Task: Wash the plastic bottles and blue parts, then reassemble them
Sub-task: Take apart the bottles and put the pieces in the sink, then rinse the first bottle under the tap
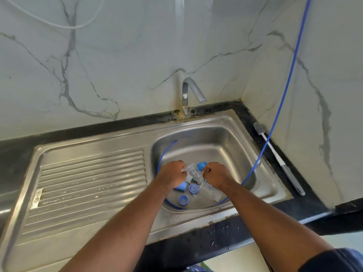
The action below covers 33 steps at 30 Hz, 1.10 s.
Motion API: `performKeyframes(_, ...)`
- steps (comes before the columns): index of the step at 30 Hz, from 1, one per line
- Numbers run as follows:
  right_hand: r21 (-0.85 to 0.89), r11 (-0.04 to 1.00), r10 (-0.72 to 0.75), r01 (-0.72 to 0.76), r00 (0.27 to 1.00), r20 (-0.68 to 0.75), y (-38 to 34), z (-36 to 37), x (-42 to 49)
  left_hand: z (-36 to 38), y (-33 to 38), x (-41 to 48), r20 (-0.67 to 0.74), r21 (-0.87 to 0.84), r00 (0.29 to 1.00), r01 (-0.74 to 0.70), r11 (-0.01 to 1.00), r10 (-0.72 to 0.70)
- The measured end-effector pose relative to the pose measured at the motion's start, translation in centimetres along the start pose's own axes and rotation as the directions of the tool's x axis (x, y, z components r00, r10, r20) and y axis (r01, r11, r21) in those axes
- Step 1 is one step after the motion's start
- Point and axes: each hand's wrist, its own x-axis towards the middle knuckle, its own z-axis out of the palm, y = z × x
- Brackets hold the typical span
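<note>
Plastic bottle (193,172) held over the sink (225,138) for drips. Left grip (172,173) and right grip (216,174) both clasp it, likely twisting.

Single head cam, wide-angle, looked forward-down from front of counter (225,236) at sink (216,138), close; left hand (172,173), right hand (218,174) sat mid-frame; marble wall (117,55) filled top half.

Holding a bottle (193,171) between the left grip (172,173) and right grip (217,174), over the basin (225,138) sunk in the desk (216,236). Having three caps (193,188) lying in the basin just before the grips, a second bottle (211,192) right of them, a fourth cap (201,165) behind. Having a hose (163,154) looping round them all, the tap (188,95) behind the basin, the draining board (88,173) at left, a brush (275,154) lying on the desk at right.
</note>
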Motion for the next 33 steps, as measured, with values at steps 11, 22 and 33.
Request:
performKeyframes(11,0.01,0.999,0.045,-0.044,0.992,-0.119,-1.5,-0.7,-2.0,-2.0,-1.9,-0.9,-0.053,0.021,0.995,-0.083,0.996,0.084)
performKeyframes(22,0.085,0.996,0.047,-0.041,0.996,-0.074,2.9,-3.6,2.9,-3.4,2.3,4.9,-0.268,-0.029,0.958,0.093,0.995,-0.097)
performKeyframes(33,0.191,0.972,-0.103,0.14,0.976,-0.193,1.3,-8.1,8.8,-9.6,9.2,16.1,-0.365,-0.173,0.906,0.16,0.972,-0.214)
